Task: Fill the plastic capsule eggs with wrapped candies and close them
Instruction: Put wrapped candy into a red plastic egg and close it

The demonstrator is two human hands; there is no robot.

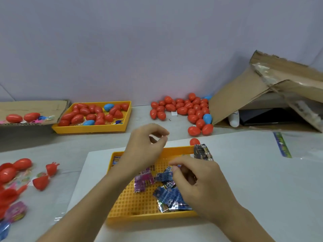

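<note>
An orange perforated tray [178,149] lies on a white sheet in front of me and holds blue wrapped candies [167,196] and purple wrapped candies [143,180]. My right hand [201,182] is down in the tray, thumb and fingers pinching a blue candy wrapper. My left hand [145,147] hovers over the tray's far edge with its fingers curled and thumb and forefinger tips together; I see nothing between them. A single red capsule egg [194,142] sits just behind the tray. Open red egg halves [41,183] lie at the left.
A second orange tray [90,130] of red and blue eggs stands at the back left, beside a cardboard lid [35,105]. A loose pile of eggs [181,109] lies at the back centre. A torn cardboard box [244,95] is at the right. Folded candy packs [202,152] lean on the near tray's corner.
</note>
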